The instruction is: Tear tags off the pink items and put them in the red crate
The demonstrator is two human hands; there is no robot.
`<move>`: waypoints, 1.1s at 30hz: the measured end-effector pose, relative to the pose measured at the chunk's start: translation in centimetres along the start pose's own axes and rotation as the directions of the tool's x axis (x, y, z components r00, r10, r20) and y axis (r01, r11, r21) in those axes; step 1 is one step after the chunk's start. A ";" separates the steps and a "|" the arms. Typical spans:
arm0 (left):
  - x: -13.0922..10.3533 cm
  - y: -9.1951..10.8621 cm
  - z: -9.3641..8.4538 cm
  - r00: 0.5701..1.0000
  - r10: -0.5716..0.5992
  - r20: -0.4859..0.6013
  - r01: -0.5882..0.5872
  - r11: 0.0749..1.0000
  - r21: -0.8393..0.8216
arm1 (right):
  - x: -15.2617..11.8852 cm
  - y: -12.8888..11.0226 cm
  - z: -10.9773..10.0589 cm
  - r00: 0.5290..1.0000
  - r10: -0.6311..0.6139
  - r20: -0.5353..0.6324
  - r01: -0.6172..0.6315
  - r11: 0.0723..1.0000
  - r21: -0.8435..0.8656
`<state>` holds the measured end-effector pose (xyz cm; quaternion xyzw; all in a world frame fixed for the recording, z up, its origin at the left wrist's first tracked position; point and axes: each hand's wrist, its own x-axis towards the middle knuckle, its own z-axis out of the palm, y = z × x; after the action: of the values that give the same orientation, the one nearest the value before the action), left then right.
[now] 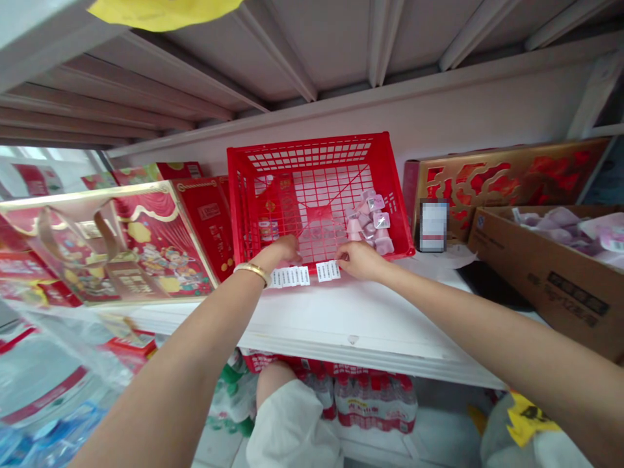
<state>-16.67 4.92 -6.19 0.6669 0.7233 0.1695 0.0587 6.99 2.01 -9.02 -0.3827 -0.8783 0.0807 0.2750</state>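
A red plastic basket (316,142) stands tilted toward me on the white shelf. Small pinkish cups (383,221) lie heaped at its right side. Along its front rim hang two groups of white printed sticker labels (295,276). My right hand (361,259) is at the front rim, its thumb and forefinger pinched at the edge of the right-hand group of labels (327,270). My left hand (286,251), below a gold bracelet (254,272), reaches over the rim just above the left group. Its fingers are curled and partly hidden, and what they hold does not show.
Red gift boxes (146,244) stand at the left, and a gold-and-red box (511,179) leans behind at the right. A cardboard carton (550,279) of pinkish packs sits near a blurred upright rectangle (433,225). Bottle packs (375,403) fill part of the lower shelf.
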 end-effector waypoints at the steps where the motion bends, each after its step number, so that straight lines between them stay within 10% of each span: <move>1: -0.1 0.1 -0.1 1.000 -0.003 0.002 0.003 1.000 0.000 | 0.0 0.0 0.0 1.000 0.009 -0.005 -0.009 1.000 0.004; 14: -2.0 2.9 -2.8 0.988 -0.060 -0.143 0.006 0.936 -0.352 | -1.1 -0.3 0.4 0.996 0.022 -0.081 -0.018 0.998 0.056; 18: -4.0 5.5 -2.5 0.998 -0.019 -0.062 -0.047 0.442 -0.896 | -1.4 0.1 0.7 0.992 -0.016 -0.129 0.027 0.996 0.084; 23: -6.1 8.0 -1.5 0.985 0.174 0.008 0.007 0.002 -1.000 | -1.7 0.6 0.9 0.975 -0.026 -0.219 0.074 0.974 0.213; 29: -7.8 10.5 0.1 0.983 0.145 0.117 0.154 -0.275 -0.949 | -2.7 2.5 -0.2 0.943 0.181 -0.279 0.007 0.828 0.560; 33: -8.6 12.6 1.8 0.974 0.173 0.148 0.196 -0.302 -0.933 | -4.2 5.0 -2.5 0.871 0.368 -0.325 0.000 0.663 0.749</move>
<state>-3.33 -2.53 -5.04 0.3514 0.2824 0.6051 0.6562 13.80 2.29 -10.43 -0.3385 -0.6391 0.3603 0.5892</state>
